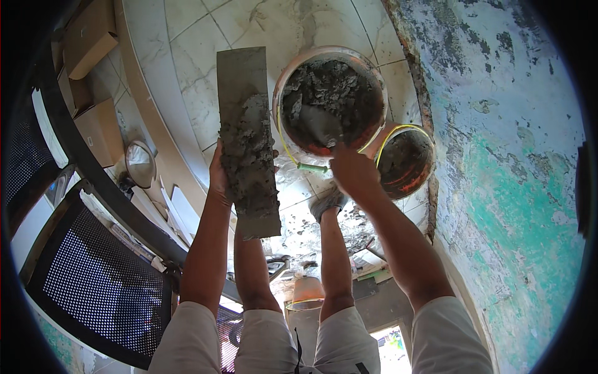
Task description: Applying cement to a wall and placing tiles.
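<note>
Mortar (336, 81) lies in a large bucket (383, 90) on the tiled floor (193, 50) and along a grey board (242, 75), which the left hand (218, 177) grips from beneath. The right hand (355, 171) is closed around a trowel (320, 124), its blade down in the bucket.

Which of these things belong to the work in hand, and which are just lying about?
In use:
long board with grey mix, in the left hand
trowel in the right hand
large bucket of mix

Apparently just lying about:
cardboard boxes
mesh chairs
</note>
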`<state>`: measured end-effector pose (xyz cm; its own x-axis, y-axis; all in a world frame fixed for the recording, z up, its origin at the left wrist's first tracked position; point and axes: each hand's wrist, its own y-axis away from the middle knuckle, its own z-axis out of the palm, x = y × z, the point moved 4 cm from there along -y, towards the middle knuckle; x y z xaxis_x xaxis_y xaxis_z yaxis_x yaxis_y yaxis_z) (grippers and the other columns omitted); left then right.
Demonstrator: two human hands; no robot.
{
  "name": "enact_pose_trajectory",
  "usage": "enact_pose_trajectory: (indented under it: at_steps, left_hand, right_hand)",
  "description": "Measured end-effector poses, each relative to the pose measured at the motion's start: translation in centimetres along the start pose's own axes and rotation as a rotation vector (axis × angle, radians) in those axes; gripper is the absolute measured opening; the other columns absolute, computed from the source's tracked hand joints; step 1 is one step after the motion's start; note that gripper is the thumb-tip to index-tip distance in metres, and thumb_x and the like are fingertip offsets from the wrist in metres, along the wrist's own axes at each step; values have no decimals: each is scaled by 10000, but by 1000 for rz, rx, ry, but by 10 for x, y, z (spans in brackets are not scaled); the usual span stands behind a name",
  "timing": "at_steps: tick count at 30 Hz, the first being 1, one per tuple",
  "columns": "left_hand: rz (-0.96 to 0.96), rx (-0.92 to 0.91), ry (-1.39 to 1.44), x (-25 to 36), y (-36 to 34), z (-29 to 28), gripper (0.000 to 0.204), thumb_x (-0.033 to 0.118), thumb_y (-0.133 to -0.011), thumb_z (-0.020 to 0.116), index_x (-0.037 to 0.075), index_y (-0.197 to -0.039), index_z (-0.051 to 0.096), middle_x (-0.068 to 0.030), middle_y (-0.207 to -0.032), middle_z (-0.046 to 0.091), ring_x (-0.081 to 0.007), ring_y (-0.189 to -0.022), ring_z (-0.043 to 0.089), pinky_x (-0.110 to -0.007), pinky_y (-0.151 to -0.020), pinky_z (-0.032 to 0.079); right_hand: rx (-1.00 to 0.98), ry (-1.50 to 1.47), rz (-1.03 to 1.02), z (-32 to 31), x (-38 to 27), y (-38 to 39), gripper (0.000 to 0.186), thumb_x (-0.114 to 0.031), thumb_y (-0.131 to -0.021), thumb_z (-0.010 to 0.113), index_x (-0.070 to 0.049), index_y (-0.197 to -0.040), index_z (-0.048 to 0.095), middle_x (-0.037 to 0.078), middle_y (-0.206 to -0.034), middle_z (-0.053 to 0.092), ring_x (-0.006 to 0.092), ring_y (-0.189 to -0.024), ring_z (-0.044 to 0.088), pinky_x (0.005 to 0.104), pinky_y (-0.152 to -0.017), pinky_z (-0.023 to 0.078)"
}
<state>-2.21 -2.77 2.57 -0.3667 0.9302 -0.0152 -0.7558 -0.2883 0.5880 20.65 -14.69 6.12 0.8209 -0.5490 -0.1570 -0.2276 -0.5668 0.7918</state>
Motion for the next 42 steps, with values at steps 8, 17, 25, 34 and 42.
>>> enact_pose_trajectory:
  at_steps: [8,17,25,34,42]
  left_hand:
    - [7,5,-9,1,2,-1,785,637,-996,344,44,-1510,362,-233,-1385,526,-415,-1212,572,-631,-994,483]
    - [7,2,-24,-6,4,-15,768,625,-1001,338,49,-1508,370,-222,-1391,527,-413,-1223,569,-632,-992,479]
    - [-13,121,-38,-25,1,-39,761,620,-1009,326,37,-1493,394,-244,-1392,533,-413,-1212,579,-626,-992,479]
    - [3,170,-97,-49,-13,-64,623,514,-1009,510,26,-1397,522,-148,-1312,634,-327,-1123,649,-487,-984,526]
    - [-104,18,129,-112,-47,-44,627,513,-1024,461,24,-1415,501,-174,-1345,611,-354,-1180,617,-511,-1027,497]
  right_hand:
    - [-5,-97,62,29,-23,-59,287,-213,-936,572,10,-1112,610,266,-995,702,405,-940,710,497,-795,581]
    - [106,-550,0,37,-26,-63,419,-350,-905,640,38,-1064,632,301,-982,678,476,-992,644,495,-873,515]
    - [-31,-1103,1,80,15,-39,331,-341,-946,678,-25,-946,581,38,-654,563,91,-480,520,283,-438,415]
    - [-9,-1267,100,40,52,43,288,-299,-993,589,-15,-1044,588,47,-682,579,136,-554,558,310,-515,458]
    - [687,-893,128,-40,-24,160,456,-202,-961,620,57,-1307,473,200,-972,659,279,-811,665,377,-731,533]
